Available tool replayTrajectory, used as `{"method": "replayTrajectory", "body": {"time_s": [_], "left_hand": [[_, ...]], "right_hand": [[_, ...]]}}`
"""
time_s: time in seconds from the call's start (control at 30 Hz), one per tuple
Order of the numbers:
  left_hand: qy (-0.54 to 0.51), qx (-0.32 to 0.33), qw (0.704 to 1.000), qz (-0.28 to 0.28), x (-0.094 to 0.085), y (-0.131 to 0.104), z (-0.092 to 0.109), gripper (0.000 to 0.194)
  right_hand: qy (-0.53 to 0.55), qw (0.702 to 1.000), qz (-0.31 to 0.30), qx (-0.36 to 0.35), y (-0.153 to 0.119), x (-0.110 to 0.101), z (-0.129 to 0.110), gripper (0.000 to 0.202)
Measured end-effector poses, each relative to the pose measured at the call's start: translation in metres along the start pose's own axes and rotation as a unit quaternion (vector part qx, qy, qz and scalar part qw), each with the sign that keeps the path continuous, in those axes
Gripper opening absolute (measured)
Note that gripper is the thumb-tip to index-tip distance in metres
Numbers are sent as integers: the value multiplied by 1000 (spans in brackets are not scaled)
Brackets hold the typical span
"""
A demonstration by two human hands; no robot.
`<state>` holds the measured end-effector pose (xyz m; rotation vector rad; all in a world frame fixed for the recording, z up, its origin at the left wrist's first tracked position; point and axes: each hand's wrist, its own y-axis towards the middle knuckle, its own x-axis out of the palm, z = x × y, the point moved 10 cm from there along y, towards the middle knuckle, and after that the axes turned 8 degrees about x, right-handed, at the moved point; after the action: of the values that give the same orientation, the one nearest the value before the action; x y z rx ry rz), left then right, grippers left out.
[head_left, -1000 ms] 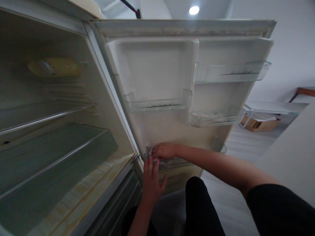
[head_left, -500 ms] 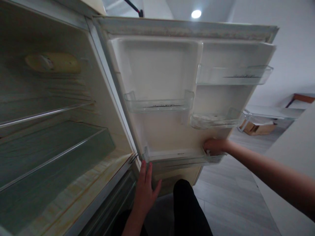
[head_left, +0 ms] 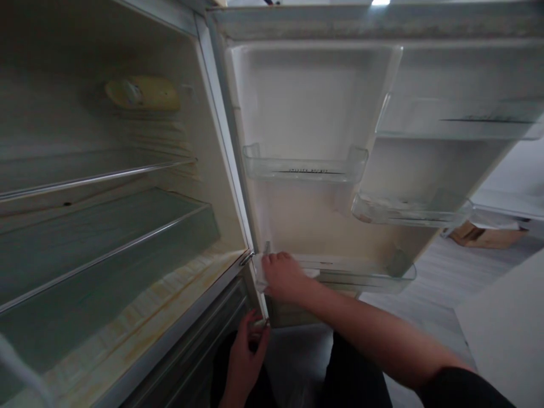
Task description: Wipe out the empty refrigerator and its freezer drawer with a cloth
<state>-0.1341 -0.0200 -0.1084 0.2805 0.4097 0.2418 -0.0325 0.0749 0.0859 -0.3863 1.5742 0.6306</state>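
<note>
My right hand point(head_left: 284, 276) is closed on a crumpled white cloth or tissue point(head_left: 260, 273), pressing it at the hinge-side end of the lowest clear door bin point(head_left: 365, 279). That bin belongs to the open refrigerator door point(head_left: 306, 215), whose inner side faces me. Lower down, by the bottom of the door's hinge edge, is my left hand point(head_left: 249, 348). Its fingers curl toward the thumb in a loose pinch; whether a small thing or the door's edge lies between them is unclear. Part of the cloth is hidden under my right hand.
On the left is the fridge compartment point(head_left: 212, 136) with glass shelves point(head_left: 106, 249) and a yellowish lamp cover point(head_left: 148, 93). Its front sill point(head_left: 170, 306) has yellow-brown stains. Other clear bins point(head_left: 306, 169) are on the door. A cardboard box point(head_left: 488, 235) stands on the floor beyond.
My right hand has moved left along the lowest bin with the cloth, from its far end to the hinge side. My left hand has dropped slightly and its fingers have curled. The view has shifted.
</note>
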Motion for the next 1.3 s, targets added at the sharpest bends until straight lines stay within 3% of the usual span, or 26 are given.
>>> {"method": "replayTrajectory", "body": {"time_s": [0.07, 0.13, 0.4, 0.53, 0.7, 0.8, 0.9, 0.97, 1.03, 1.13, 1.23, 1.3], "left_hand": [[5, -10, 1000, -4, -5, -3, -9, 58], [14, -19, 1000, -7, -8, -1, -14, 57], [-9, -18, 999, -29, 8, 16, 4, 52], [-29, -19, 998, -47, 18, 20, -4, 53], [-48, -72, 995, -41, 18, 8, -52, 61], [-56, -101, 993, -36, 17, -4, -71, 66], [-59, -115, 991, -36, 19, -9, -73, 68], [-59, -118, 991, -37, 21, -7, -69, 70], [-62, -118, 990, -39, 25, -3, -63, 71], [-66, -112, 990, -50, 34, 5, -54, 72], [-64, -92, 991, -70, 43, 10, -43, 68], [-55, -76, 992, -84, 48, 12, -37, 65]], "right_hand": [[-30, 996, 39, 71, 10, 5, -11, 41], [-24, 993, 62, 97, 9, 7, -13, 30], [-26, 998, 35, 45, -33, 8, 26, 23], [-45, 996, -30, 74, -59, 5, 71, 26], [-44, 981, -113, 151, -108, -2, 153, 31], [-56, 969, -86, 224, -142, -10, 210, 29], [-62, 958, -7, 279, -166, -11, 239, 29], [-73, 941, 85, 320, -174, -13, 236, 45], [-81, 912, 183, 359, -176, -13, 214, 69], [-30, 918, 218, 330, -146, 6, 155, 90], [11, 944, 207, 258, -97, 24, 92, 81], [3, 953, 219, 211, -66, 28, 56, 50]]}}
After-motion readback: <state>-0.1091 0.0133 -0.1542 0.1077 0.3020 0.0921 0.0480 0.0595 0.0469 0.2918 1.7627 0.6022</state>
